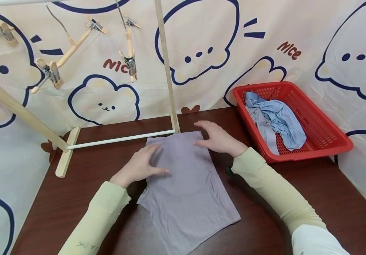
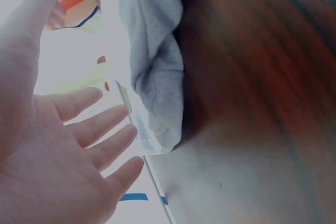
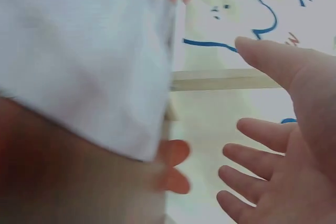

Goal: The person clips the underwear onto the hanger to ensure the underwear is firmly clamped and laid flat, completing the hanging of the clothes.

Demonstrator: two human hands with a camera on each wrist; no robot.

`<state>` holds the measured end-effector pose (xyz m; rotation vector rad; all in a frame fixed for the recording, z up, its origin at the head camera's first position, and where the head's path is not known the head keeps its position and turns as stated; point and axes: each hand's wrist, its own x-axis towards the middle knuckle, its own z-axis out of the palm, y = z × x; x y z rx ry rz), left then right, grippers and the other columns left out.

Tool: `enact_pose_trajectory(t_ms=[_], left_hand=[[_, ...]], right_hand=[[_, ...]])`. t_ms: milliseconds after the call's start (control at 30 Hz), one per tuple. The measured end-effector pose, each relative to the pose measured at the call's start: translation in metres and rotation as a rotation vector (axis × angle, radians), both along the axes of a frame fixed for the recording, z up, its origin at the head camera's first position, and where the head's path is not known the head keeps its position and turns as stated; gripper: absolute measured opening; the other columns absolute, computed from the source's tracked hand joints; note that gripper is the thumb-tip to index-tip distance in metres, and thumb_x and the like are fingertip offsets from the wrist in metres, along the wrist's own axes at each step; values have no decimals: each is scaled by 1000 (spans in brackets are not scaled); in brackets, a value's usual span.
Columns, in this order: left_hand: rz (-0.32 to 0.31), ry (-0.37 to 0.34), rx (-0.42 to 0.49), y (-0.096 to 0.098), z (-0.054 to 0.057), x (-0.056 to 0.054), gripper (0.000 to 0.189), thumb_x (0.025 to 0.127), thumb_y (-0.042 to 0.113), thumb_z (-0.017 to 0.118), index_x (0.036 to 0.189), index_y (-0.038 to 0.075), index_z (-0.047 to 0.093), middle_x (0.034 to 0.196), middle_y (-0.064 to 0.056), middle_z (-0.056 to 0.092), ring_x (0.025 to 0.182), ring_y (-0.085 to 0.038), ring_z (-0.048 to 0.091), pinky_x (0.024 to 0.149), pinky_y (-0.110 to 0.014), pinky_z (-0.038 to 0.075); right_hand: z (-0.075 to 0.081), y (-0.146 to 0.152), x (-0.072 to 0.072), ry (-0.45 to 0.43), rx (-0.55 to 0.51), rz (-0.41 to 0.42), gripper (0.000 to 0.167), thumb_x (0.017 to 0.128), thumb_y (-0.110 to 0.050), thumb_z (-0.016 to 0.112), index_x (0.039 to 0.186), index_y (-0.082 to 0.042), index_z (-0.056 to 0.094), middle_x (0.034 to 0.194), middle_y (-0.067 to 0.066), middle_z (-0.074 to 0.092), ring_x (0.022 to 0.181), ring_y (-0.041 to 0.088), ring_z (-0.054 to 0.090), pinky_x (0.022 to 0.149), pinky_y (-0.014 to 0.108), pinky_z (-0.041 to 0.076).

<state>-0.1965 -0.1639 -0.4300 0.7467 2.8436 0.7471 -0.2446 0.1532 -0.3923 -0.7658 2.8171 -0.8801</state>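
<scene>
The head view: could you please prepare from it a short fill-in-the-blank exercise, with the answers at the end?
1. The plastic basket is coloured ____.
2. At the lavender cloth, the hand nearer to the basket is the person's ____ one.
3. The English word printed on the backdrop is "____".
4. The lower bar between the wooden posts is coloured ____.

Missing words: red; right; Nice; white.
</scene>
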Motion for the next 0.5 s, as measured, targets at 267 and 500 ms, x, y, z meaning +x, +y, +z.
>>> enact_pose_trajectory(t_ms=[267, 500], left_hand=[[37, -3, 69, -8, 5, 12, 95, 82, 59, 79, 153, 6, 43, 155, -13, 43, 143, -36, 36, 112, -59, 28], [46, 31, 97, -12, 11, 23, 89, 85, 57, 77, 150, 5, 47, 151, -14, 47, 140, -36, 40, 111, -61, 30]], right_hand=[[42, -21, -18, 25, -204, -76, 74, 95, -46, 70, 154, -13, 41, 150, 6, 47, 132, 24, 47, 108, 45, 41], [86, -40, -33, 67, -330, -84, 71, 99, -44, 65, 157, -13, 38, 158, 3, 40, 138, 20, 43, 110, 41, 39]])
